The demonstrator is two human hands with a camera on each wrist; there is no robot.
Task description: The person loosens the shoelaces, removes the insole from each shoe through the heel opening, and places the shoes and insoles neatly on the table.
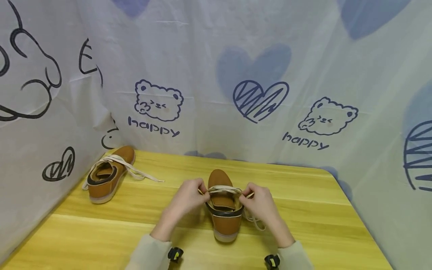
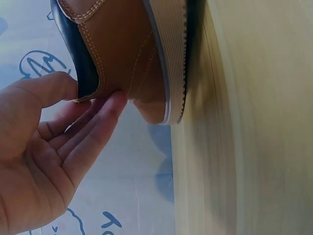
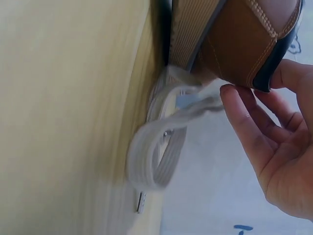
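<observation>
A brown shoe (image 1: 227, 225) with a pale sole stands on the table, its toe pointing away from me. Cream shoelace (image 1: 223, 188) crosses its front. At the left side of the opening, my left hand (image 1: 189, 195) pinches the dark-trimmed edge (image 2: 84, 68) of the shoe's upper between thumb and fingers. My right hand (image 1: 260, 202) holds the matching dark edge (image 3: 271, 63) on the right side. Below the right fingers, a loose length of lace (image 3: 146, 154) hangs in a loop beside the sole, blurred in the right wrist view.
Another brown shoe (image 1: 101, 191) stands at the table's far left, its untied lace (image 1: 145, 175) trailing right. The yellow wood-grain table (image 1: 303, 240) meets printed white curtains (image 1: 209, 123) at the back and both sides. Dark wrist devices (image 1: 175, 255) show near both sleeves.
</observation>
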